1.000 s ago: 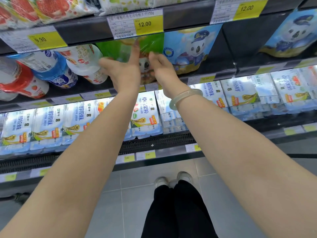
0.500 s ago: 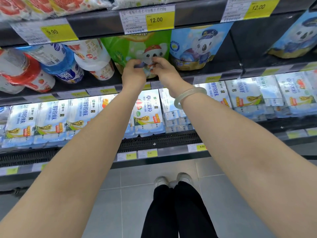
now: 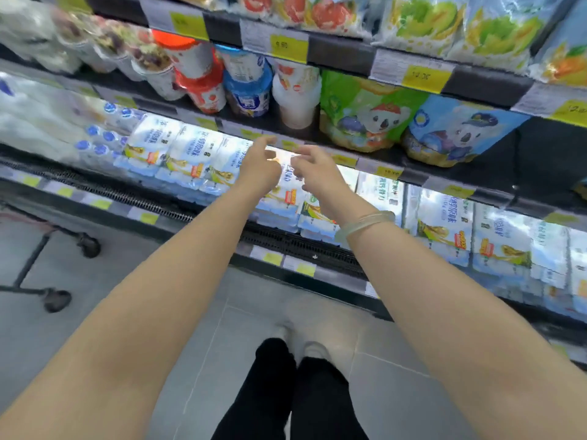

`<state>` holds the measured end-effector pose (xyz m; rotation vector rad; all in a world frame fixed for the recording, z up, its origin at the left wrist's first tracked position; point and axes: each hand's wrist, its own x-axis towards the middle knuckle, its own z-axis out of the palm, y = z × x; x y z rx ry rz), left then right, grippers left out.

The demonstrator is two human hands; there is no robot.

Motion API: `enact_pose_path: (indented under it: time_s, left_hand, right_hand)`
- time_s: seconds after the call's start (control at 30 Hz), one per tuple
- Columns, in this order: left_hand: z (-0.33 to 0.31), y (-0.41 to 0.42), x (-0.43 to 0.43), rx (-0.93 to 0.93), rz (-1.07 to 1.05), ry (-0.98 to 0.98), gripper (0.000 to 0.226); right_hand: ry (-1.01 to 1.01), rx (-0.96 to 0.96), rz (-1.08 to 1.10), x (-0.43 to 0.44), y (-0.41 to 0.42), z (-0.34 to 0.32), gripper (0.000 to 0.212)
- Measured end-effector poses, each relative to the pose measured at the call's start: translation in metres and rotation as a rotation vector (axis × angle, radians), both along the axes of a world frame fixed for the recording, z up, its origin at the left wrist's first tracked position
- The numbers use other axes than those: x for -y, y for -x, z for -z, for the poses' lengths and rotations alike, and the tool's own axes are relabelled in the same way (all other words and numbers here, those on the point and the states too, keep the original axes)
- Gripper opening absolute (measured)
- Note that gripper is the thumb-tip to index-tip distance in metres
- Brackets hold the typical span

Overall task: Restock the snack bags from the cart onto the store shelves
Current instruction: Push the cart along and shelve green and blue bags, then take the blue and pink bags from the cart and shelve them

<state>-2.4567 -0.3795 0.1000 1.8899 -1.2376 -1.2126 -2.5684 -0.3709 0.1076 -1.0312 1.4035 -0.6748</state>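
A green snack bag (image 3: 365,112) with a cartoon bear stands upright on the middle shelf (image 3: 495,173), next to a blue bag (image 3: 457,131) of the same kind on its right. My left hand (image 3: 259,168) and my right hand (image 3: 313,168) hover side by side below and left of the green bag, in front of the shelf edge. Both hands hold nothing and their fingers are loosely apart. A pale bangle sits on my right wrist. Only the cart's frame and wheels (image 3: 57,300) show at the far left.
Yogurt bottles (image 3: 247,87) and cups stand left of the green bag. Fruit snack bags (image 3: 470,30) fill the top shelf. White-and-blue multipacks (image 3: 444,230) line the lower shelf. Yellow price tags (image 3: 424,76) run along the shelf edges. My feet (image 3: 305,344) stand on grey floor tiles.
Both hands have let go of the green bag and dropped away from it. The bag stays standing on the shelf. My view has swung left, bringing the cart's wheels in.
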Motion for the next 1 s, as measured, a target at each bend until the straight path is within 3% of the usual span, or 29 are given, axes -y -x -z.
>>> enact_pose_path:
  time_s: [0.23, 0.3, 0.43, 0.57, 0.77, 1.0]
  left_hand:
    - [-0.044, -0.189, -0.08, 0.041, -0.291, 0.03, 0.047]
    - [-0.054, -0.257, -0.11, 0.074, -0.401, 0.068, 0.034]
    - [-0.066, -0.379, -0.17, 0.21, -0.563, 0.084, 0.032]
    - [-0.066, -0.487, -0.224, 0.212, -0.733, 0.053, 0.018]
    - [-0.057, -0.613, -0.26, 0.107, -0.9, 0.009, 0.014]
    - [-0.04, -0.744, -0.236, 0.091, -0.972, -0.063, 0.027]
  right_hand:
    - [0.06, 0.077, -0.31, -0.032, -0.174, -0.039, 0.029]
    - [0.067, 0.08, -0.394, -0.045, -0.239, -0.048, 0.026]
    - [0.06, 0.094, -0.527, -0.069, -0.365, -0.057, 0.015]
    - [0.019, 0.113, -0.617, -0.095, -0.481, -0.061, 0.009]
    - [-0.018, 0.089, -0.701, -0.11, -0.609, -0.073, 0.027]
    - [-0.042, 0.048, -0.8, -0.081, -0.748, -0.06, 0.032]
